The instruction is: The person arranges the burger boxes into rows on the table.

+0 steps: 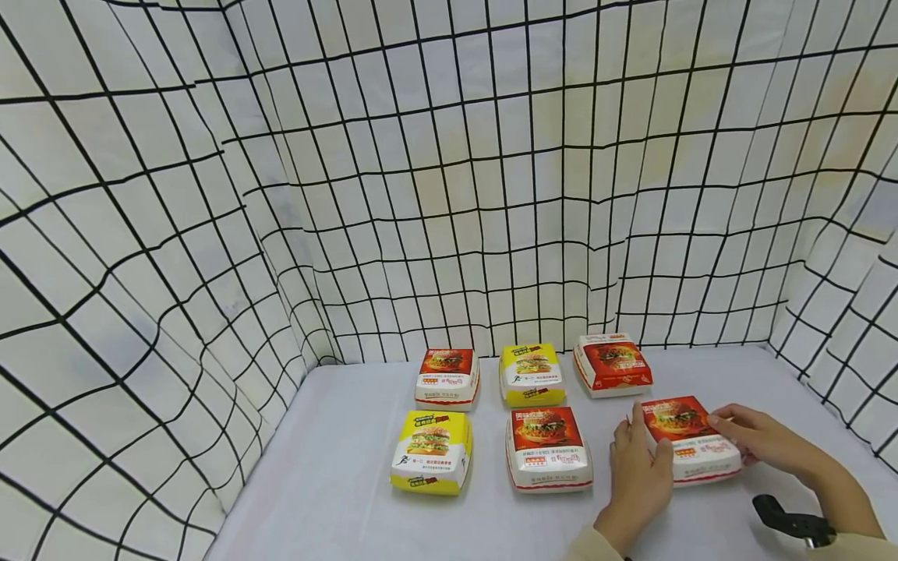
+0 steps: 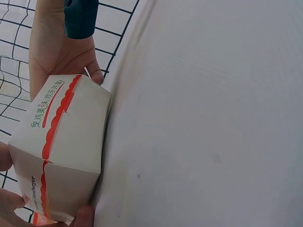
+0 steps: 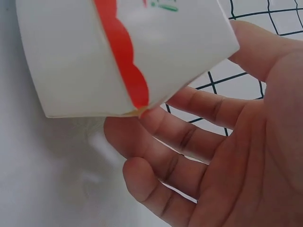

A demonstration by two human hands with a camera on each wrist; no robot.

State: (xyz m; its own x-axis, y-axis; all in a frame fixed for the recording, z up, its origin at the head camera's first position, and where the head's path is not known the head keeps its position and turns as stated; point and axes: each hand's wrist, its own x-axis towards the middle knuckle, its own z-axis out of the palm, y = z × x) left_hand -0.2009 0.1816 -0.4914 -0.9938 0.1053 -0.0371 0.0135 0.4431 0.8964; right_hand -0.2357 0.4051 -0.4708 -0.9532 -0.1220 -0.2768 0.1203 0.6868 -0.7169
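Note:
On the right of the table, a red and white burger box (image 1: 691, 436) with a burger picture on its lid is held between two hands. My left hand (image 1: 638, 467) grips its left side, with fingers (image 2: 84, 216) wrapped round a lower corner in the left wrist view. From the other side, my right hand (image 1: 761, 440) holds the box at its right edge, thumb near the lid. In the right wrist view, the right fingers (image 3: 156, 151) curl in at a lower corner of the white box wall.
Left of the hands sits another red and white burger box (image 1: 549, 448), with a yellow one (image 1: 431, 452) beside it. Behind stand a red and white box (image 1: 447, 379), a yellow box (image 1: 532, 374) and a red box (image 1: 613, 365). A white black-gridded cloth wall (image 1: 491, 195) surrounds the table.

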